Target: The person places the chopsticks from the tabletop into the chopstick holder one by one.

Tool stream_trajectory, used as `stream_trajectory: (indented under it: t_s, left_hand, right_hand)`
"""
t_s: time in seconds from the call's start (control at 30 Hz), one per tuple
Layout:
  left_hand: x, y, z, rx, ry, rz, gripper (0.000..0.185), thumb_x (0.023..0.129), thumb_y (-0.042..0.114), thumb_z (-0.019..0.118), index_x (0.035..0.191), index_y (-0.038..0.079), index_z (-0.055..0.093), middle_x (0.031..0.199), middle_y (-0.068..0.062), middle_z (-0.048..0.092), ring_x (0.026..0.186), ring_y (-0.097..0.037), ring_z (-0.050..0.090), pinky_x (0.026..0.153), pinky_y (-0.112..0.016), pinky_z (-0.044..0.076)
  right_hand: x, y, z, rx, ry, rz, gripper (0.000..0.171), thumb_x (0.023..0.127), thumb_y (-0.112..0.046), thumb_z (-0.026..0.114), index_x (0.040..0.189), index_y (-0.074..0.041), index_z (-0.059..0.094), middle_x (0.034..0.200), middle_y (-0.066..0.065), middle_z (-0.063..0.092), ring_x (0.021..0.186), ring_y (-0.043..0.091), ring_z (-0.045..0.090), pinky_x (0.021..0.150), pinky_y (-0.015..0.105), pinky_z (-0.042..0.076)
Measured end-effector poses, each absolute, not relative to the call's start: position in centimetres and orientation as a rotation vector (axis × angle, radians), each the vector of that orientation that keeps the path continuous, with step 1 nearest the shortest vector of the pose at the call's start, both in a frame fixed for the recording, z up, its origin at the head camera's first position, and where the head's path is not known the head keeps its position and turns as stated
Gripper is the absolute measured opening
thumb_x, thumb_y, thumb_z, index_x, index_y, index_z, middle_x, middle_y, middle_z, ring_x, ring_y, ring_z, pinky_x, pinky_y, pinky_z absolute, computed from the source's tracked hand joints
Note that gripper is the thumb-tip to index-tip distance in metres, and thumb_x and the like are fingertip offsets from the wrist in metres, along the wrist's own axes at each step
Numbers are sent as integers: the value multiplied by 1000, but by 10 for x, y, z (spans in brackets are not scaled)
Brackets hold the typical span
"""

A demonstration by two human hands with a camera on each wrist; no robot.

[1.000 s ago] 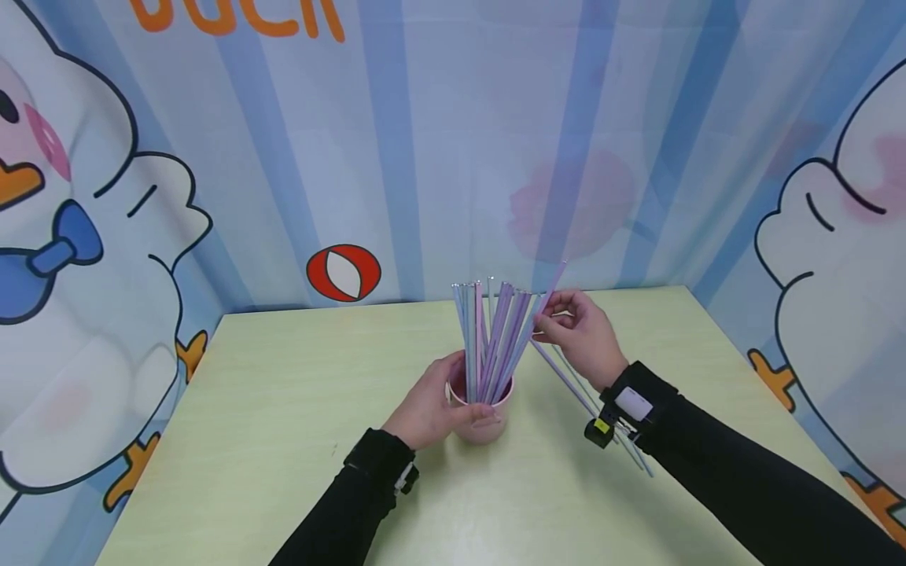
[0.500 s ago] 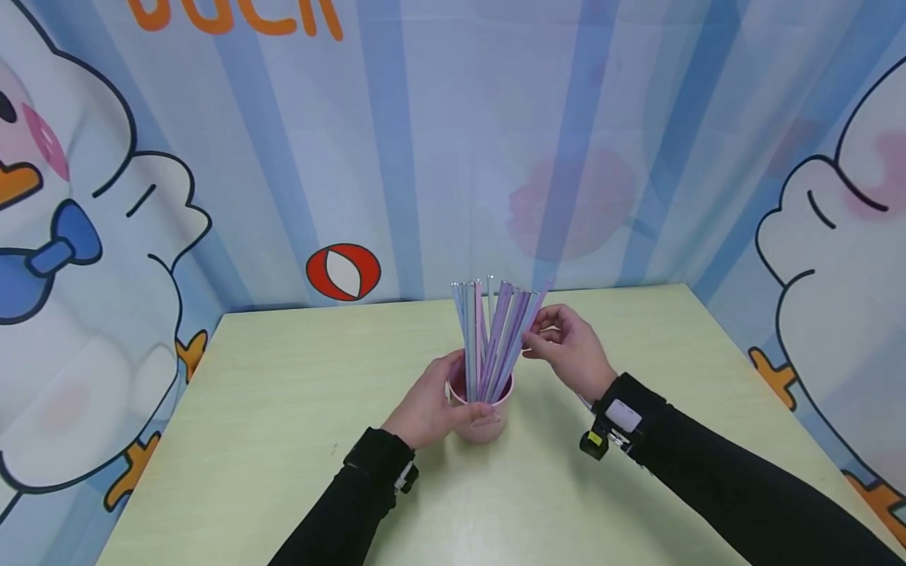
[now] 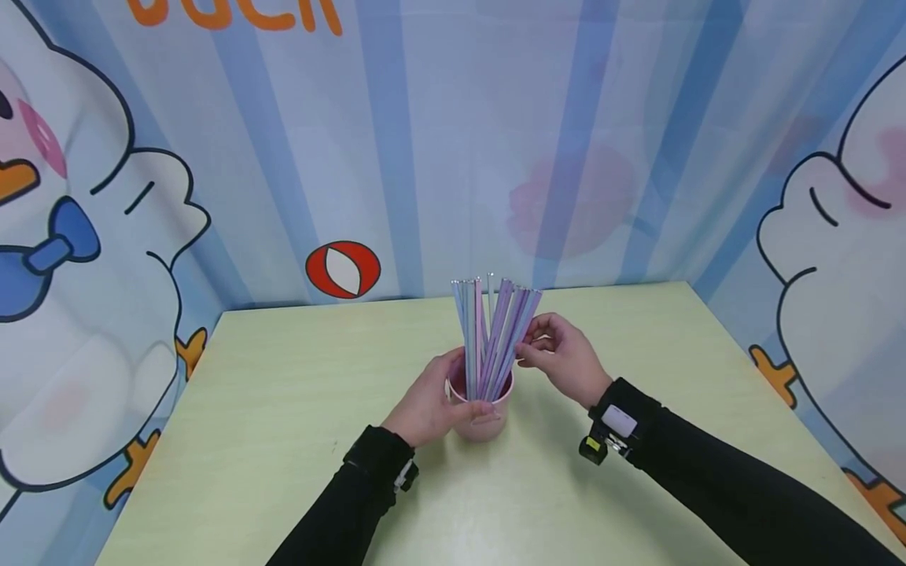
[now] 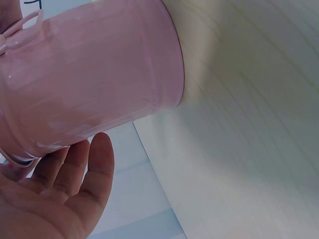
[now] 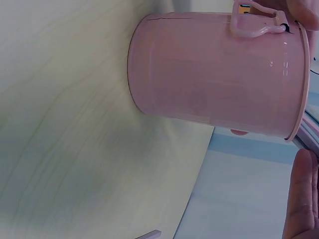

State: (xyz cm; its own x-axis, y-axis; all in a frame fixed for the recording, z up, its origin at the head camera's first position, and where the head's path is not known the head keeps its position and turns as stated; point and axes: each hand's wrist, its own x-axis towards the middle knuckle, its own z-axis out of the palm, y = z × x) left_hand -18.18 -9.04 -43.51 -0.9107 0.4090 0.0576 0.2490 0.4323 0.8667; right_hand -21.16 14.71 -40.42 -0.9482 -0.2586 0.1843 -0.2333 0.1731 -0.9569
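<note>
A small pink pail [image 3: 483, 429] stands on the table, holding an upright bundle of drinking straws [image 3: 495, 338] in purple, pink and blue tones. My left hand [image 3: 428, 402] grips the pail at its rim, thumb across the front and fingers round the far side. At the bundle's right edge, my right hand [image 3: 562, 358] pinches a straw whose lower part stands in the pail. The right wrist view shows the pail's wire handle [image 5: 249, 27] and, at the bottom, the end of another straw [image 5: 149, 234]; what holds that one is out of sight.
A pale wood-grain table [image 3: 297, 393] lies under everything. Behind it hangs a blue striped curtain [image 3: 453, 157] with cartoon ducks, close to the table's back edge. Black straps with small cameras [image 3: 593, 446] sit on the wrists.
My right hand has moved down and left, lowering a straw into the bundle until its top is about level with the others. The left hand and the pail have stayed put.
</note>
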Motion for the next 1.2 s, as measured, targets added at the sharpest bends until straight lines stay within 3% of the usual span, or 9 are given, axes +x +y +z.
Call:
stream_trajectory:
  t_s: [0.33, 0.7, 1.2]
  left_hand:
    - [-183, -91, -435, 602, 2515, 1496, 86, 75, 43, 82, 147, 26, 38, 136, 10, 49, 121, -10, 47, 109, -42, 33]
    - [-182, -90, -435, 580, 2510, 1499, 88, 74, 44, 83, 148, 26, 38, 137, 10, 49, 123, -11, 46, 108, -42, 33]
    - [-181, -91, -436, 591, 2548, 1474, 90, 75, 45, 82, 149, 21, 37, 138, 5, 48, 124, -11, 46, 108, -38, 34]
  right_hand:
    - [-211, 147, -405, -488, 2461, -1809, 28, 89, -9, 71, 109, 0, 53, 100, 16, 59, 86, 26, 67, 75, 33, 57]
    - [-216, 165, -406, -527, 2517, -1675, 30, 89, -10, 72, 111, 0, 55, 98, 13, 65, 85, 25, 66, 76, 35, 56]
    - [-237, 227, -427, -456, 2789, -1379, 23, 93, -11, 67, 110, 3, 61, 90, 11, 65, 78, 23, 65, 72, 37, 55]
